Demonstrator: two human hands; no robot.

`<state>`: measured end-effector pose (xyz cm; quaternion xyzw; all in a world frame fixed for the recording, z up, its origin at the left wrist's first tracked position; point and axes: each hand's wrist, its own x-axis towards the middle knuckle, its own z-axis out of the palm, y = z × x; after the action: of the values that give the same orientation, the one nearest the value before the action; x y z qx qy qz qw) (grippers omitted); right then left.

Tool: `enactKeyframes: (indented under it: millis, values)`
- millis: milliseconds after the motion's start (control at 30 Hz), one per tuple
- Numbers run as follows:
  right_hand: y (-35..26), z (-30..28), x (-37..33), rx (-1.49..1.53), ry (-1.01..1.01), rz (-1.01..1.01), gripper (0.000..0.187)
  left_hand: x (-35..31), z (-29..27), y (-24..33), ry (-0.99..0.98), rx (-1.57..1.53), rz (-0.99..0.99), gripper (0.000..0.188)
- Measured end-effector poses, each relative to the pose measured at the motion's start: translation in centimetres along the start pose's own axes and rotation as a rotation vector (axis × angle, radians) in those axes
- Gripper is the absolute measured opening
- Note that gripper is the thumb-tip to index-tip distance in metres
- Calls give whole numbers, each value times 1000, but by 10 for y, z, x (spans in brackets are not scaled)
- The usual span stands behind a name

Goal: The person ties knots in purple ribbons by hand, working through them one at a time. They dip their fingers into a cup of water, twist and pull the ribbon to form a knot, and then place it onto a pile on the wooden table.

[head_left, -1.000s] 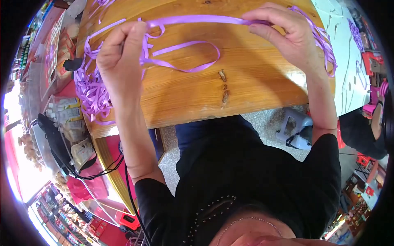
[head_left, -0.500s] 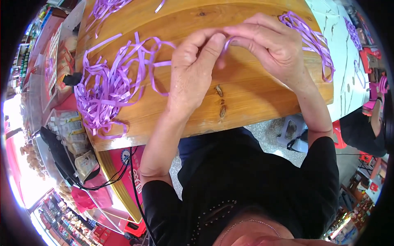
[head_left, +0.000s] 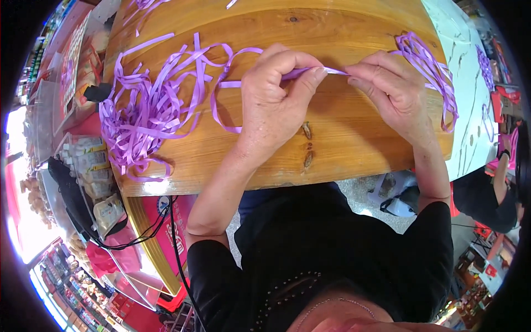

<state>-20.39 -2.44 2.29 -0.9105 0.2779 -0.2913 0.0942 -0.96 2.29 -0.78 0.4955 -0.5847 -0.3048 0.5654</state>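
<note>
The left hand (head_left: 276,99) pinches a flat, satiny purple ribbon (head_left: 336,71) between thumb and index finger, its other fingers curled. The right hand (head_left: 395,91) grips the same ribbon at its fingertips, just to the right. The short span between the hands is narrow, straight and nearly level above the wooden table (head_left: 354,133). The tabletop is glossy, orange-brown and grained, with dark oval knots (head_left: 307,160) near its front edge. At left lies a loose, tangled ribbon pile (head_left: 144,113) of glossy strips and curling loops. At far right, a looped ribbon bundle (head_left: 425,66) forms a long oval beside the white, grey-veined surface (head_left: 462,66).
</note>
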Motion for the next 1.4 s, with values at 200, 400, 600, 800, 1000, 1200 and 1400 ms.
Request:
enactKeyframes:
  millis: [200, 400, 600, 800, 1000, 1200, 1400]
  values:
    - [3, 9, 8, 498, -212, 154, 9, 4, -3, -18, 43, -74, 14, 7]
    - [2, 28, 10, 1282, -167, 450, 17, -3, 9, -22, 18, -558, -275, 13]
    - [2, 37, 16, 971, -11, 305, 24, -9, 12, -21, 123, -496, -138, 11]
    - [3, 38, 13, 848, 62, 263, 26, -8, 13, -26, 93, -424, -125, 12]
    - [6, 40, 10, 623, 94, 134, 28, -7, 13, -16, 70, -181, 16, 13]
    - [-4, 43, 9, 147, 187, -17, 26, -9, 18, -28, 96, -220, -31, 12]
    - [-10, 46, 4, 317, 139, 278, 26, -9, 18, -23, 89, -275, -143, 11]
